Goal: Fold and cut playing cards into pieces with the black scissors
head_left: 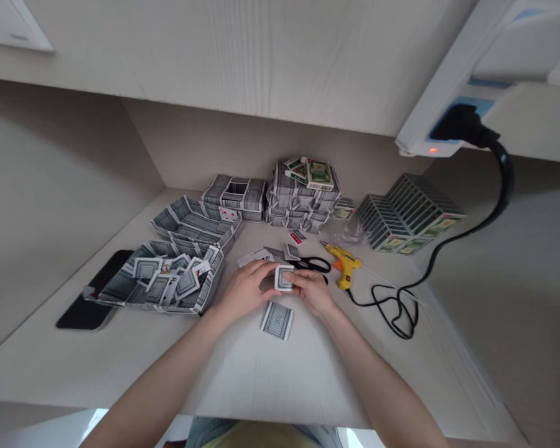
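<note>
Between my hands is a small playing card [284, 279], its grey patterned back facing me. My right hand [310, 288] is closed on its right side, the thumb lying over the pattern. My left hand [249, 287] is curled around the left side, fingers touching the top and bottom edges. Just below, a grey-backed card piece [277, 320] with white side edges lies on the table. Beyond my hands are black-handled scissors [313, 264], partly covered, a small folded card [291, 251] and a white card [256, 256].
At left, a card-built tray [210, 288] of loose cards overlaps a dark phone-like slab [81, 314]. Behind stand another tray [193, 222], a windowed card box [238, 194] and stacked card boxes [303, 196]. Right are a yellow glue gun [348, 264], its black cord [392, 305] and card packs [406, 214].
</note>
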A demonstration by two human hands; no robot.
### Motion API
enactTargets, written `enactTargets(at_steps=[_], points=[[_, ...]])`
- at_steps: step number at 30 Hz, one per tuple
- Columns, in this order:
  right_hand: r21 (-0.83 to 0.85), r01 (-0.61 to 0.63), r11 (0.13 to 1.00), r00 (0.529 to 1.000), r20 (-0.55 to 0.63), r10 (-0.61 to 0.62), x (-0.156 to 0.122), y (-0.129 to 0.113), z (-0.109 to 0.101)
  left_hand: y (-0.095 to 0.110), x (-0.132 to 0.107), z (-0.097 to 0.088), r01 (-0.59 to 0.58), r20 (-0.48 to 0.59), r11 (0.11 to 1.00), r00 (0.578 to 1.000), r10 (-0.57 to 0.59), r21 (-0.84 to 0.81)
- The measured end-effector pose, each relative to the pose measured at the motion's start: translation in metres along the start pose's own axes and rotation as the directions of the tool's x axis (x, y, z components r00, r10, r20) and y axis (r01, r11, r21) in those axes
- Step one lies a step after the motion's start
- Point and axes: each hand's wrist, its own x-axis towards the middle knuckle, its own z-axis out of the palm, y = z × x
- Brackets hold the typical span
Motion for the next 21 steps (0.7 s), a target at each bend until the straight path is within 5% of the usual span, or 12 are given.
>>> enactTargets(at_steps=[8, 21], points=[[0.114, -0.076, 0.991, 0.978, 0.204, 0.052, -0.001, -0.009, -0.007, 0.002, 0.004, -0.006, 0.022, -0.039, 0.990, 0.999, -0.028, -0.142], [0.010, -0.050, 0.999, 0.988, 0.145, 0.048, 0.002, -0.006, -0.012, -0.002, -0.001, -0.002, -0.027, 0.000, 0.995, 1.000, 0.028, -0.092]])
